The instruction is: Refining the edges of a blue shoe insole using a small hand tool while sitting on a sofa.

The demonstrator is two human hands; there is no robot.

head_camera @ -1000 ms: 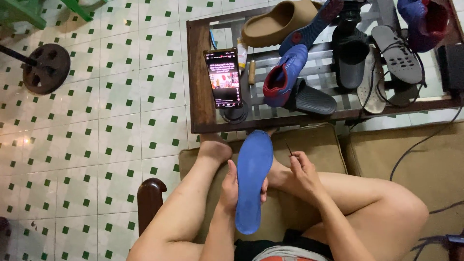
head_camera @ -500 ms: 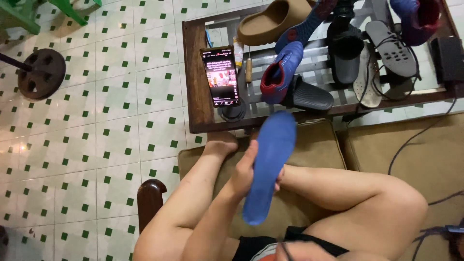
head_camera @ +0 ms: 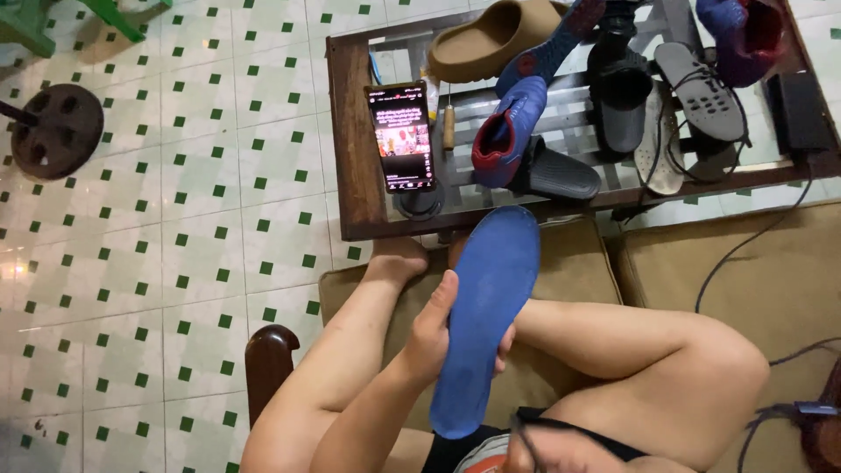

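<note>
One hand is clearly in view: the person's left hand [head_camera: 434,337], reaching up from the lower middle of the picture and grasping a long blue insole [head_camera: 486,315]. The thumb lies along the insole's left edge and the fingertips curl round its right edge, so the hand wraps the insole at about its middle. The insole stands nearly upright in the picture, tilted slightly to the right, its rounded toe end near the edge of the table [head_camera: 350,140] and its heel end down near the person's lap. It is held above the person's bare folded legs, which rest on a tan cushion [head_camera: 569,263].

The right hand cannot be made out; it may be hidden at the bottom edge of the picture, so whether it holds anything cannot be told.

Beyond the insole stands a low wooden table with a glass top. On it, a phone [head_camera: 402,136] with a lit screen stands on a small stand near the left end. Just right of it lies a blue and red shoe [head_camera: 508,131], touching a black slide sandal [head_camera: 561,175]. Farther back is a tan slipper [head_camera: 491,39], and to the right a grey insole [head_camera: 701,88]. The floor is white tile with small green squares [head_camera: 175,219].
</note>
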